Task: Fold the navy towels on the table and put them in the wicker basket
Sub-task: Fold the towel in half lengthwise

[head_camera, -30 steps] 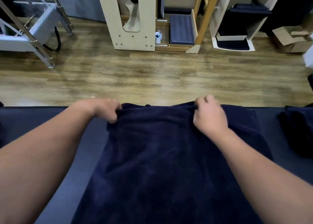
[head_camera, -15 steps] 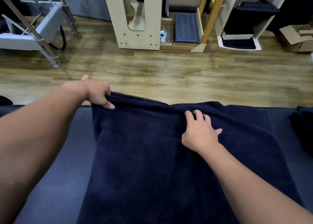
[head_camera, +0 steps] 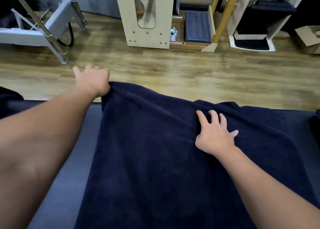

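A navy towel (head_camera: 155,159) lies spread over the dark blue padded table (head_camera: 65,168), reaching from the far edge toward me. My left hand (head_camera: 91,80) holds the towel's far left corner, lifted a little past the table's far edge, so the cloth rises toward it. My right hand (head_camera: 214,133) rests flat on the towel near its far right part, with its fingers spread. A fold ridge runs between the two hands. No wicker basket is in view.
More navy cloth (head_camera: 316,125) lies at the table's right edge and a dark heap (head_camera: 8,97) at the left. Beyond the table are a wood floor (head_camera: 173,69), a pale wooden stand (head_camera: 147,21), a metal frame (head_camera: 43,29) and a cardboard box (head_camera: 310,36).
My left hand has pulled the towel corner outward to the left and farther away. My right hand let go of the far edge and now lies flat on the cloth.
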Action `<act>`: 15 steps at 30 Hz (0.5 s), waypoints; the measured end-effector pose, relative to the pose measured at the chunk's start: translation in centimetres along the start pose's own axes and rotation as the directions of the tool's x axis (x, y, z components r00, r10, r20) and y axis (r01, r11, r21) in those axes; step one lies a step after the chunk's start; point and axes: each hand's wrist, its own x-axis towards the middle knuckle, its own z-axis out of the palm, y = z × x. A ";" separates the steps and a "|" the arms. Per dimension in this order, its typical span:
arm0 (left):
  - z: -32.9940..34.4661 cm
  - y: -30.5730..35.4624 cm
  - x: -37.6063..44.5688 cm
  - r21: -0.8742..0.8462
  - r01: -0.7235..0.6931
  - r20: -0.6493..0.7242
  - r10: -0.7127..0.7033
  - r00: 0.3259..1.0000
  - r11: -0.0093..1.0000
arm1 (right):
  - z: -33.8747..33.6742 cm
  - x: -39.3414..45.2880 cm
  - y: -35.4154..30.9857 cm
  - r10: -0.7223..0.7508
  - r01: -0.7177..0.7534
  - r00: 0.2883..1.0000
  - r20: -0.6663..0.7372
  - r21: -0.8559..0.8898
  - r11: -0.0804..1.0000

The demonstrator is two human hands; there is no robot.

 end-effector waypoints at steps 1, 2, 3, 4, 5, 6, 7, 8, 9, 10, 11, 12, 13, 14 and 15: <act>0.3 0.5 -0.5 -0.154 0.071 -0.017 -0.075 0.997 0.986 | 0.0 0.1 0.0 0.002 -0.002 1.000 0.008 -0.002 1.000; 0.6 0.8 -1.1 -0.255 0.119 0.012 -0.120 0.993 0.960 | 0.0 0.1 0.0 0.005 -0.005 1.000 0.013 -0.002 1.000; 0.7 0.7 -2.0 -0.271 0.145 0.080 -0.128 0.989 0.952 | 0.0 0.1 0.0 0.007 -0.007 1.000 0.018 -0.005 1.000; 0.9 0.4 -3.0 -0.245 0.152 0.177 -0.110 0.978 0.958 | 0.0 0.0 0.0 0.008 -0.008 1.000 0.021 -0.009 1.000; 1.1 0.1 -4.1 -0.235 0.162 0.285 -0.091 0.954 0.958 | 0.0 0.0 -0.2 0.010 -0.009 1.000 0.026 -0.014 1.000; 1.5 -0.1 -5.2 -0.239 0.173 0.395 -0.067 0.916 0.956 | -0.1 0.0 -0.4 0.015 -0.014 0.999 0.031 -0.021 1.000; 2.2 -0.2 -6.2 -0.246 0.179 0.455 -0.049 0.889 0.953 | -0.1 -0.1 -0.7 0.023 -0.021 0.999 0.036 -0.032 0.999; 2.9 -0.3 -6.9 -0.259 0.178 0.464 -0.039 0.885 0.949 | -0.2 -0.3 -1.2 0.032 -0.030 0.999 0.034 -0.044 0.999; 3.7 -0.3 -7.4 -0.290 0.188 0.431 -0.047 0.901 0.938 | -0.2 -0.5 -1.6 0.032 -0.031 0.999 0.021 -0.054 0.998; 4.7 -0.4 -7.8 -0.359 0.219 0.381 -0.072 0.922 0.907 | -0.3 -0.8 -2.1 0.009 -0.009 1.000 -0.006 -0.062 0.998; 5.5 -0.6 -8.0 -0.474 0.284 0.346 -0.120 0.930 0.834 | -0.3 -1.3 -2.7 -0.039 0.037 0.998 -0.040 -0.061 0.997; 6.1 -0.9 -8.2 -0.624 0.372 0.352 -0.178 0.919 0.687 | -0.1 -1.8 -3.3 -0.105 0.101 0.992 -0.068 -0.052 0.994; 6.1 -0.9 -8.4 -0.762 0.455 0.395 -0.226 0.891 0.461 | 0.1 -2.3 -3.9 -0.168 0.165 0.983 -0.076 -0.037 0.986; 6.3 -1.1 -8.5 -0.837 0.492 0.438 -0.246 0.865 0.240 | 0.4 -2.7 -4.5 -0.209 0.209 0.976 -0.055 -0.017 0.978; 6.0 -1.2 -9.0 -0.862 0.499 0.467 -0.241 0.851 0.091 | 0.8 -3.0 -5.1 -0.226 0.226 0.974 -0.014 -0.005 0.974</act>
